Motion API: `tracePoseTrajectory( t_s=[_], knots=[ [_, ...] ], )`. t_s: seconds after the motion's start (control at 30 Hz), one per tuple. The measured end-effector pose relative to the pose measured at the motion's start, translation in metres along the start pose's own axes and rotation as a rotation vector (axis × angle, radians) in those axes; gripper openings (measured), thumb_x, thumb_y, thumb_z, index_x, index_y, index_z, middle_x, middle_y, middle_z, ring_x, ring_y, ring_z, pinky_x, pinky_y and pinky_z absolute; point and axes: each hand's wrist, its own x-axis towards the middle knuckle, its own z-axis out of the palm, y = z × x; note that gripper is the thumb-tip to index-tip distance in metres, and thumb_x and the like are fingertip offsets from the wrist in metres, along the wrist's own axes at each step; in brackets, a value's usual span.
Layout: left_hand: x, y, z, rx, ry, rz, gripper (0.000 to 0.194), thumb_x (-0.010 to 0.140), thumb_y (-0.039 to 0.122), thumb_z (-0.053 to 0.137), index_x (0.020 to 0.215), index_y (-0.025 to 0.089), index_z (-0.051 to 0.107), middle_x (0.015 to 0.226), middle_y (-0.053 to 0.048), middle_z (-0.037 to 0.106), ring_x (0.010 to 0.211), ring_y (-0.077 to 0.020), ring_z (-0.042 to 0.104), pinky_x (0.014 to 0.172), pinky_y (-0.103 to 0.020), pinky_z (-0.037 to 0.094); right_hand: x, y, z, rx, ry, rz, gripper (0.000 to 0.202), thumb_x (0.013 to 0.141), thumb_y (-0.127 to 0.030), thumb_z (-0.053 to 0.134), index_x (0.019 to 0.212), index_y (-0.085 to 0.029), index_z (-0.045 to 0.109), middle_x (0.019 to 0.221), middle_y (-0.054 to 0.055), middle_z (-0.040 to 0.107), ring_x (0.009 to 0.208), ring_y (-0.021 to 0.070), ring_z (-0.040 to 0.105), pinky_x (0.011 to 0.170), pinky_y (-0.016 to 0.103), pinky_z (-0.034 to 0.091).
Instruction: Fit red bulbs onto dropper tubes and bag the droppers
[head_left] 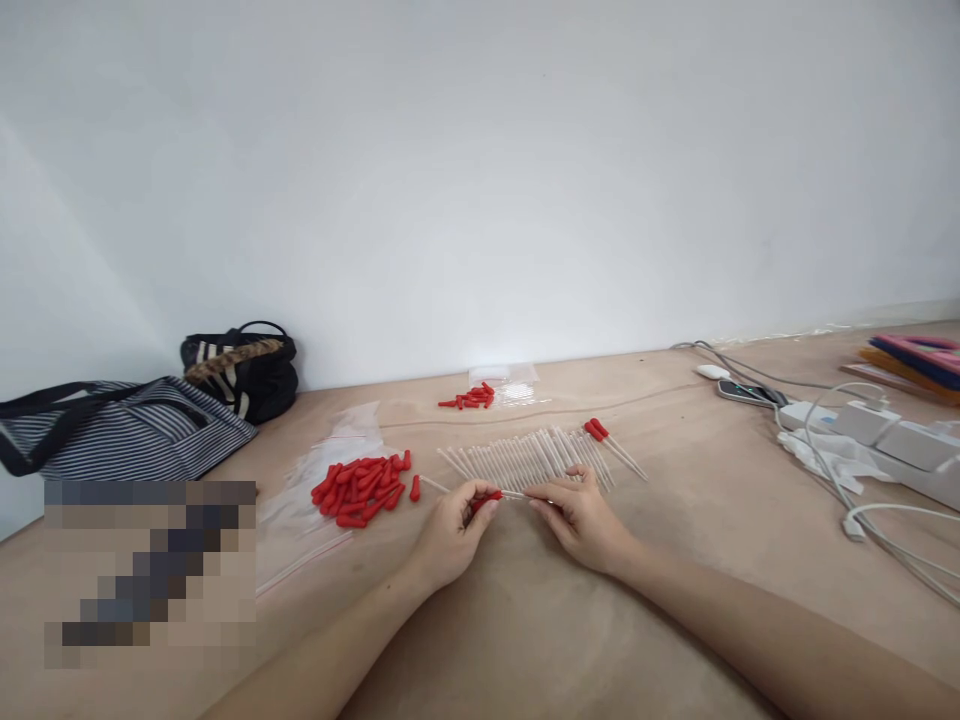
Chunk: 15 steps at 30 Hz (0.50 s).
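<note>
Between the fingers of my left hand (459, 522) is a red rubber bulb (486, 501), partly covered by the fingers. My right hand (581, 520) pinches a thin clear tube (514, 494) whose left end meets the bulb. Just beyond the hands lies a row of clear tubes (517, 458) side by side. A pile of red bulbs (358, 488) rests on plastic bags to the left, with a single bulb (415, 488) beside it. Two tubes with red bulbs on their ends (598, 430) lie right of the row.
Smaller red pieces (471, 398) lie near a clear bag (514, 388) at the back. A striped bag (161, 430) and a black bag (259, 375) stand left. At right are a phone (750, 393), a power strip (926, 470), cables and coloured folders (915, 362).
</note>
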Motion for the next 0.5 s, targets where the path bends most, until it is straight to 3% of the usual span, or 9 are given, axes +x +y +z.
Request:
tracePoseTrajectory(
  t_s=[0.27,0.5],
  knots=[
    [0.0001,-0.0007,0.003,-0.093,0.081,-0.043,0.02,0.076,0.028,0.054,0.088,0.015,0.062,0.08,-0.004,0.066,0.072,-0.0167,0.06,0.066,-0.026,0.048,0.0005,-0.0008,0.0023,0.019,0.044,-0.066,0.019,0.085,-0.025,0.046,0.093,-0.022,0.063,0.066,0.0,0.064,0.059,0.0097,0.055,0.079,0.034,0.027],
    [-0.0014,-0.0022,0.0024,-0.107,0.112,-0.053,0.02,0.073,0.029,0.058,0.084,0.015,0.065,0.075,-0.004,0.067,0.068,-0.0165,0.061,0.062,-0.026,0.048,-0.0003,-0.0041,0.0014,0.026,0.057,-0.104,0.019,0.085,-0.022,0.045,0.088,-0.02,0.064,0.06,-0.002,0.06,0.054,0.0086,0.05,0.076,0.032,0.027]
  ],
)
